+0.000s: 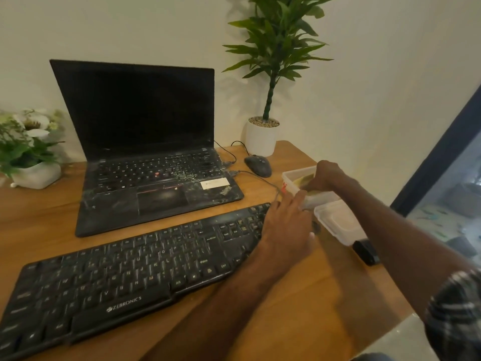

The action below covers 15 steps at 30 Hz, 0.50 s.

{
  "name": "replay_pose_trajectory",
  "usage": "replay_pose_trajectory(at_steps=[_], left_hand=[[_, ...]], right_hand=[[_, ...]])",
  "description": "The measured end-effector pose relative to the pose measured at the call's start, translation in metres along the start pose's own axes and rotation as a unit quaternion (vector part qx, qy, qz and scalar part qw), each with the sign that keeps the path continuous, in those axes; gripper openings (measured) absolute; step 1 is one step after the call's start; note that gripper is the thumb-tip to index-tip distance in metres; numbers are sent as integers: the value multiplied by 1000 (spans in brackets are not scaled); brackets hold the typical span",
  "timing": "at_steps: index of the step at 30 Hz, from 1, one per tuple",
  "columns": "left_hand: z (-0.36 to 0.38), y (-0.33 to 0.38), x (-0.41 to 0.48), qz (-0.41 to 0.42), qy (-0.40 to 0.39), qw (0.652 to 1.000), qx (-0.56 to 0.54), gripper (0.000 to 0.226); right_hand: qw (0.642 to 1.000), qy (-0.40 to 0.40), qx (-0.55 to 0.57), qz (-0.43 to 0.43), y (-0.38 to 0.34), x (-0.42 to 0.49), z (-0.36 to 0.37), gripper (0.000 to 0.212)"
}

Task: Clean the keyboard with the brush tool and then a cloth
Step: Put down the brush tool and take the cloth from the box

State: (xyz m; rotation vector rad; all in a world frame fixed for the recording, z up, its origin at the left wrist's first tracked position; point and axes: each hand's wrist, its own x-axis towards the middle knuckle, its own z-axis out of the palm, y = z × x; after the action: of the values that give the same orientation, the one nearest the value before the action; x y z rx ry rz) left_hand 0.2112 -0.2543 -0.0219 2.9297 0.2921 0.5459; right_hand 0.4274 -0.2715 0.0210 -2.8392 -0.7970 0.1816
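Wooden table (299,321) holds the keyboard (125,272); at its right edge the right hand (324,177) digs in a box (291,178), grip hidden, left hand (286,227) flat, so brushing comes next, I think.

1. Long black plastic keyboard (125,277): near-left corner cut off by frame edge; right end hidden under left hand (286,227).
2. Right hand (325,175) reaches into clear plastic box (289,177); fingertips hidden, yellowish contents blurred, unidentifiable.
3. Small black block (365,252) at table edge: blurred, unidentified.
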Motion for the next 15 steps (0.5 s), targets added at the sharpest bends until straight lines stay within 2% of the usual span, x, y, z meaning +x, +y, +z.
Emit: replay_pose_trajectory(at_steps=[11, 15], left_hand=[[0, -3, 3, -8, 2, 1000, -8, 40], [2, -4, 3, -6, 5, 1000, -5, 39]], right_hand=[[1000, -17, 6, 2, -7, 0, -5, 70], [1000, -7, -1, -25, -8, -9, -5, 77]])
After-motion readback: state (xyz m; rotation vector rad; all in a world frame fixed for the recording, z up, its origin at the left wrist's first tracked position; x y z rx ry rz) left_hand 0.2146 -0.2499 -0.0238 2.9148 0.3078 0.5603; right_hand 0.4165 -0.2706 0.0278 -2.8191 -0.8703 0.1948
